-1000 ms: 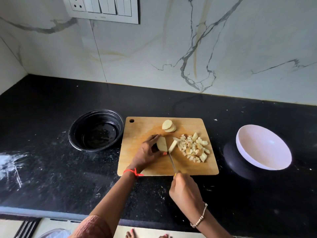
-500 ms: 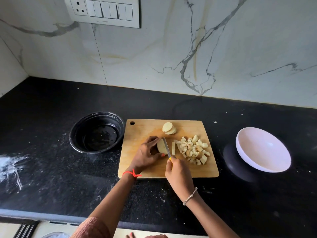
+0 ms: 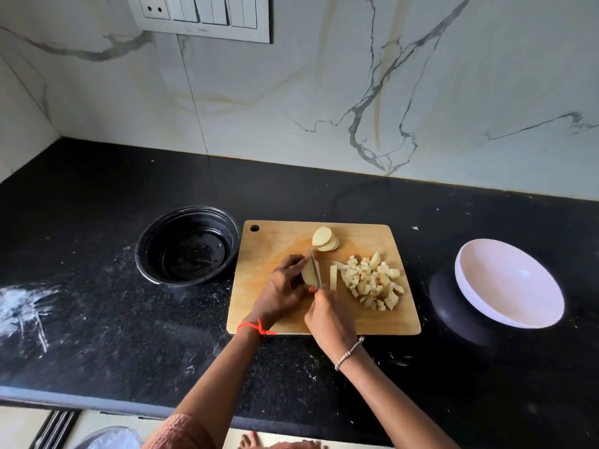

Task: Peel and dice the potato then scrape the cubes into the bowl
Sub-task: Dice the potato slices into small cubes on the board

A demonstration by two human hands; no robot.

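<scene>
We see the board (image 3: 269, 251) lying flat at the middle of the black surface (image 3: 97, 319), its hanging hole at the 11 o'clock corner. Near the board's centre the left hand (image 3: 282, 286) holds a peeled piece of potato (image 3: 307, 274) down on the wood, its fingers (image 3: 291, 262) curled over the piece's far and left sides. The right hand (image 3: 330, 319) comes in from 6 o'clock with its fingers closed round the handle of the knife (image 3: 315, 268). The handle is hidden in the grip and the blade points to 12 o'clock, its edge down against the right face of the piece. Just beside the blade at 3 o'clock lies one cut strip (image 3: 333, 277), apart from it. Farther toward 3 o'clock the cubes (image 3: 372, 280) sit in a loose heap on the board. At 12 o'clock, near the far edge, a few round slices (image 3: 325, 238) lean on one another. A black bowl (image 3: 144, 254) stands on the surface at 9 o'clock, just beside the board. A white bowl (image 3: 509, 283) sits tilted at 3 o'clock, well apart from the board, and holds no cubes yet. A red thread (image 3: 256, 327) circles the left wrist and a bracelet (image 3: 348, 353) the right. White smears mark the surface at 8 o'clock, and a switch plate (image 3: 201, 14) hangs on the marble wall (image 3: 324, 108) at 11 o'clock.
</scene>
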